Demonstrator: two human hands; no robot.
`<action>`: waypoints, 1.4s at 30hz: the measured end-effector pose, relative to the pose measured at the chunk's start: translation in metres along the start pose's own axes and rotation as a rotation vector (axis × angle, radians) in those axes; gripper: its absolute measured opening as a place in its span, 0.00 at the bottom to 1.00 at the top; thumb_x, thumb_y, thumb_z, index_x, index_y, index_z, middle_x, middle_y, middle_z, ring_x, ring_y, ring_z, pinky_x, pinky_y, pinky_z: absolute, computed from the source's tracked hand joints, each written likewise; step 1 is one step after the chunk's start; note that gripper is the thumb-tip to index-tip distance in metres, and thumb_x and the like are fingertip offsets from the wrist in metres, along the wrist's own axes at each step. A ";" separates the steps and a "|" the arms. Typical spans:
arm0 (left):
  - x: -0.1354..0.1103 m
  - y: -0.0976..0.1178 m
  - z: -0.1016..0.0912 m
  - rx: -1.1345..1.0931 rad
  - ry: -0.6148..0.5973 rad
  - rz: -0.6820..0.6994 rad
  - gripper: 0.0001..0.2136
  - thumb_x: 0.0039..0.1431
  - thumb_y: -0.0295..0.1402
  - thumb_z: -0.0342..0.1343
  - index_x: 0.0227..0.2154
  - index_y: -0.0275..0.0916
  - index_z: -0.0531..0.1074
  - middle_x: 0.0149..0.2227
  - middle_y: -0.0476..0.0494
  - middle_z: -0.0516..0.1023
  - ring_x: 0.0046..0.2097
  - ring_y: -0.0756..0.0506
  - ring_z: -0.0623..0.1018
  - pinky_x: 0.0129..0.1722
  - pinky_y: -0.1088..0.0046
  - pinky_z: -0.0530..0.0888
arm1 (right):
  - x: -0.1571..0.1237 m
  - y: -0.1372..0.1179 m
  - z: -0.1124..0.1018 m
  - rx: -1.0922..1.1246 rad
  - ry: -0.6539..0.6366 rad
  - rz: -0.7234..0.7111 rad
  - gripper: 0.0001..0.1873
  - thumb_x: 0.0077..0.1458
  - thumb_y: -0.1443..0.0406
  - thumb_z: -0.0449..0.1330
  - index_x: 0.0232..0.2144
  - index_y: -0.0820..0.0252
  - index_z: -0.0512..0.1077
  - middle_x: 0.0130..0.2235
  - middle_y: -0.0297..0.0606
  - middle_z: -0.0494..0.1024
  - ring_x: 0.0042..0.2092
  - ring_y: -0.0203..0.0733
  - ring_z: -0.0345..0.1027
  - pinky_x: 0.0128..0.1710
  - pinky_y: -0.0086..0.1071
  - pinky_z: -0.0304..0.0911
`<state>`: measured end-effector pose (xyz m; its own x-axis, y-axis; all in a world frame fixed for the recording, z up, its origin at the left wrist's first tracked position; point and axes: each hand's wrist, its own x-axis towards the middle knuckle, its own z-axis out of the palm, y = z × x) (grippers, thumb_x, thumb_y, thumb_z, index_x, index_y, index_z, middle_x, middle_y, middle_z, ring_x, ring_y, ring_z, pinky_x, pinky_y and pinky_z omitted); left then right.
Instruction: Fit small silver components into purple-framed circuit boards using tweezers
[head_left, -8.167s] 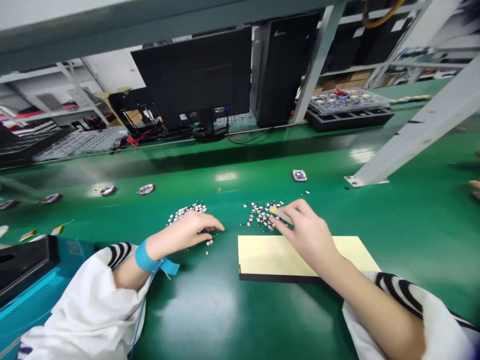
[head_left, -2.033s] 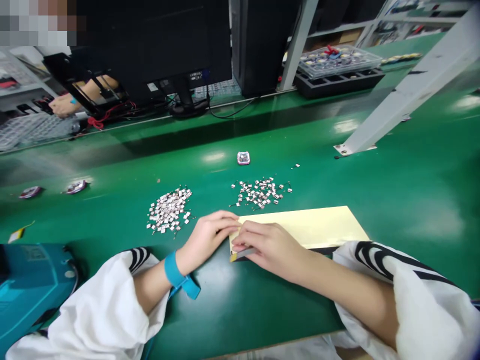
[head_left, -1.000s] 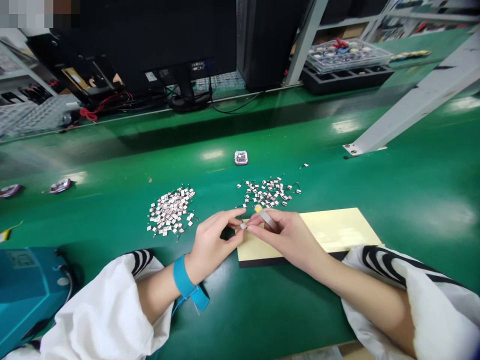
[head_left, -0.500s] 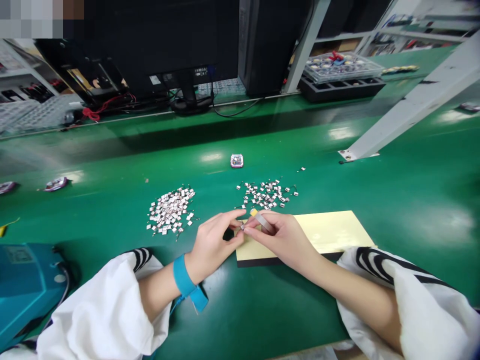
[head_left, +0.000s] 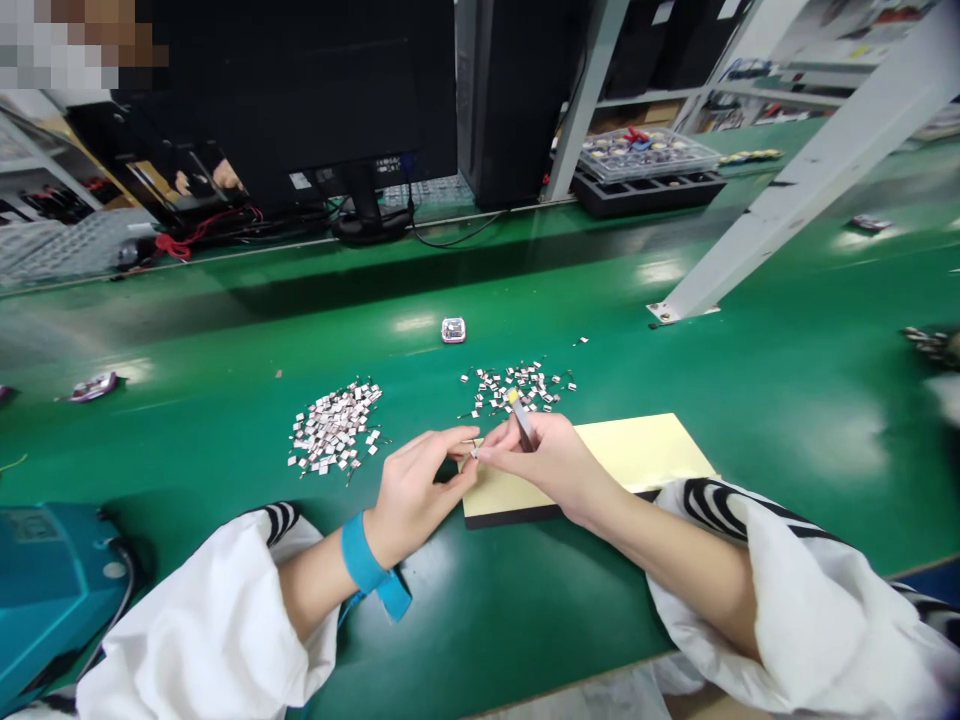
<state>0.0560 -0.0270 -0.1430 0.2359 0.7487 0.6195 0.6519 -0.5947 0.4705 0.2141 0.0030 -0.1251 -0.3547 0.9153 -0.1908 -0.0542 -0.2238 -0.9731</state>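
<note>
Two heaps of tiny parts (head_left: 334, 427) remain beyond the yellow board (head_left: 622, 465), while the right hand (head_left: 547, 462) pinches a metal strip (head_left: 523, 424) and the left hand (head_left: 412, 495) pinches one part (head_left: 474, 452).

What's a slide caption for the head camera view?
Right hand holding tweezers meets left hand over a yellow board beside two piles of tiny metal parts on a green bench.

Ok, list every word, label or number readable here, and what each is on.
No text is legible.
White sticker on the monitor: too small to read.
Label on the blue case: too blurred to read.
</note>
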 end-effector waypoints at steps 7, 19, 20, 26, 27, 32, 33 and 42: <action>0.001 0.000 0.000 -0.058 0.019 -0.070 0.12 0.50 0.25 0.56 0.39 0.38 0.66 0.28 0.51 0.76 0.29 0.52 0.77 0.33 0.80 0.73 | 0.001 -0.001 -0.006 -0.045 -0.019 0.009 0.12 0.39 0.65 0.64 0.16 0.64 0.63 0.27 0.36 0.74 0.26 0.32 0.63 0.25 0.26 0.54; 0.001 -0.012 0.005 -0.210 -0.174 -0.200 0.18 0.54 0.26 0.53 0.49 0.39 0.60 0.41 0.43 0.75 0.36 0.50 0.77 0.37 0.74 0.75 | 0.013 -0.001 -0.019 -0.545 0.055 -0.186 0.05 0.43 0.67 0.58 0.27 0.64 0.69 0.22 0.30 0.67 0.18 0.27 0.48 0.19 0.24 0.49; 0.001 -0.012 0.004 -0.181 -0.194 -0.189 0.18 0.55 0.26 0.52 0.49 0.39 0.60 0.42 0.42 0.74 0.38 0.49 0.76 0.38 0.73 0.75 | 0.017 -0.001 -0.025 -0.683 0.125 -0.238 0.04 0.44 0.67 0.58 0.27 0.64 0.69 0.23 0.31 0.67 0.20 0.28 0.51 0.20 0.25 0.50; -0.005 -0.003 -0.003 -0.088 -0.477 0.132 0.12 0.59 0.26 0.45 0.45 0.37 0.66 0.49 0.40 0.70 0.53 0.45 0.67 0.52 0.66 0.68 | 0.022 -0.023 -0.081 -1.270 0.395 -0.234 0.08 0.48 0.63 0.60 0.30 0.62 0.72 0.34 0.38 0.69 0.27 0.36 0.61 0.29 0.31 0.56; -0.005 -0.001 -0.004 -0.050 -0.548 0.164 0.14 0.59 0.28 0.46 0.48 0.37 0.64 0.53 0.40 0.66 0.56 0.43 0.63 0.54 0.62 0.66 | 0.018 -0.028 -0.092 -1.299 0.414 -0.203 0.08 0.48 0.61 0.60 0.30 0.62 0.72 0.32 0.38 0.69 0.26 0.37 0.61 0.28 0.31 0.55; -0.006 -0.003 -0.002 0.062 -0.769 0.190 0.17 0.61 0.36 0.44 0.52 0.41 0.60 0.58 0.43 0.58 0.61 0.39 0.55 0.57 0.53 0.59 | -0.008 -0.039 -0.144 -1.347 0.263 0.017 0.19 0.43 0.56 0.62 0.36 0.62 0.70 0.32 0.38 0.69 0.31 0.42 0.63 0.28 0.31 0.56; -0.006 -0.004 -0.002 0.049 -0.770 0.177 0.16 0.61 0.37 0.44 0.51 0.41 0.61 0.58 0.43 0.58 0.61 0.39 0.55 0.57 0.53 0.59 | -0.011 -0.038 -0.150 -1.340 0.149 0.048 0.20 0.42 0.58 0.63 0.37 0.62 0.69 0.34 0.39 0.68 0.33 0.42 0.64 0.30 0.31 0.57; -0.003 -0.006 -0.003 -0.091 -0.783 0.062 0.08 0.58 0.38 0.49 0.30 0.39 0.66 0.56 0.44 0.62 0.60 0.42 0.57 0.58 0.59 0.57 | -0.020 -0.027 -0.148 -1.381 -0.159 0.288 0.10 0.45 0.62 0.60 0.26 0.61 0.64 0.26 0.33 0.66 0.27 0.37 0.60 0.24 0.28 0.49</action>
<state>0.0490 -0.0264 -0.1460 0.7306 0.6817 0.0394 0.5674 -0.6382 0.5204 0.3608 0.0408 -0.1138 -0.3015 0.8270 -0.4746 0.9452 0.1939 -0.2626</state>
